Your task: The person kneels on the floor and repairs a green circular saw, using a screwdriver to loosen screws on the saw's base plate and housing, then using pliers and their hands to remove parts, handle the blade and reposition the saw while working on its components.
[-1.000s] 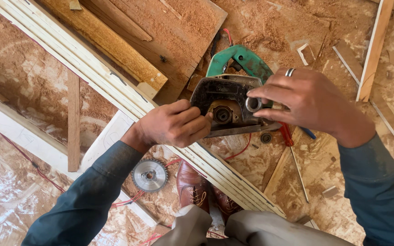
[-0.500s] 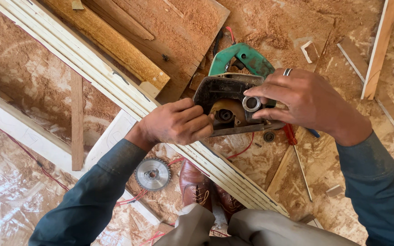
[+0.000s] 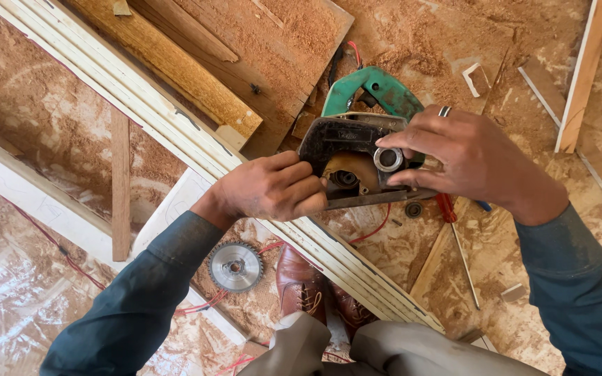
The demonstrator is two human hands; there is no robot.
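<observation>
A green-handled circular saw (image 3: 357, 139) lies on its side on a stack of long pale planks (image 3: 175, 118), its blade guard open and no blade fitted. My left hand (image 3: 273, 188) grips the saw's base plate at the left. My right hand (image 3: 454, 157), with a ring on it, holds a round metal washer (image 3: 387, 159) between its fingertips at the saw's spindle. A toothed circular saw blade (image 3: 235, 265) lies on the floor below my left forearm.
Sawdust covers the floor. A thick wooden board (image 3: 196, 63) lies behind the saw. A red-handled screwdriver (image 3: 454, 244) and a small round metal part (image 3: 413, 209) rest by the saw. Thin wooden strips (image 3: 583, 76) lie at right. My brown shoes (image 3: 301, 285) stand below.
The washer in my right hand has shifted slightly lower against the saw's guard. Both hands stay on the saw.
</observation>
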